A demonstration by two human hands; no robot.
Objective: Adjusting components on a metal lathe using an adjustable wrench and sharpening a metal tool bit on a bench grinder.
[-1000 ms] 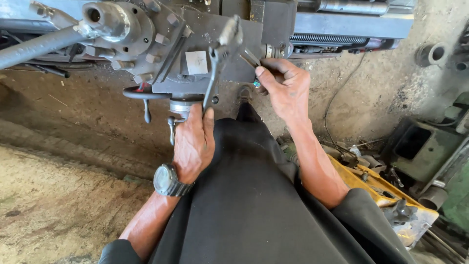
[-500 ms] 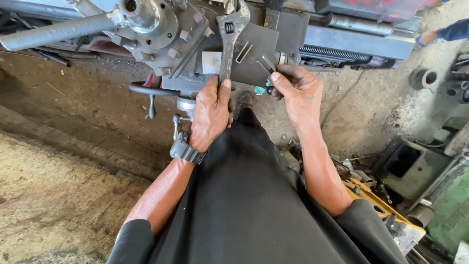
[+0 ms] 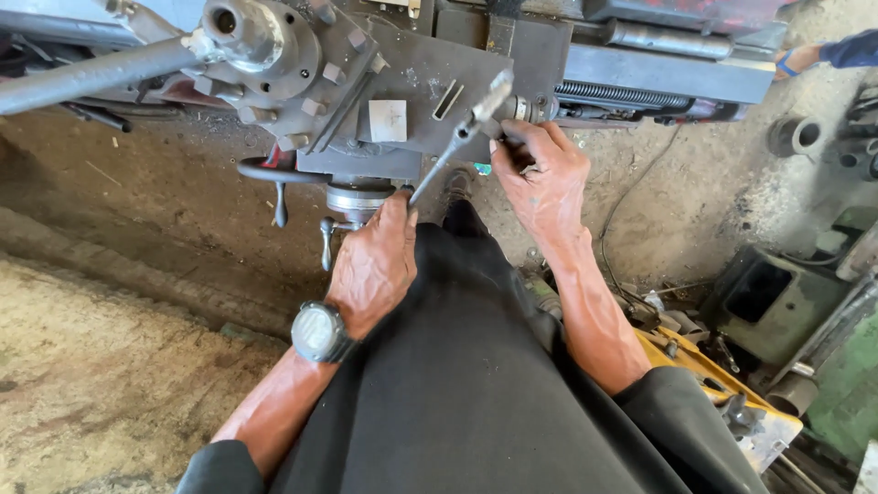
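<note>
The left hand (image 3: 373, 265), with a wristwatch (image 3: 320, 333) on its wrist, is closed around the lower end of an adjustable wrench (image 3: 453, 146), whose handle slants up toward one o'clock to its jaw end at a stud on the grey lathe carriage (image 3: 402, 73). The right hand (image 3: 541, 183) sits at three o'clock of the wrench head, fingers curled around a small fitting there; what it pinches cannot be made out. Just below the carriage, at seven o'clock of the wrench, hangs a handwheel (image 3: 274, 172). A yellow box (image 3: 704, 370) lies on the floor at four o'clock.
</note>
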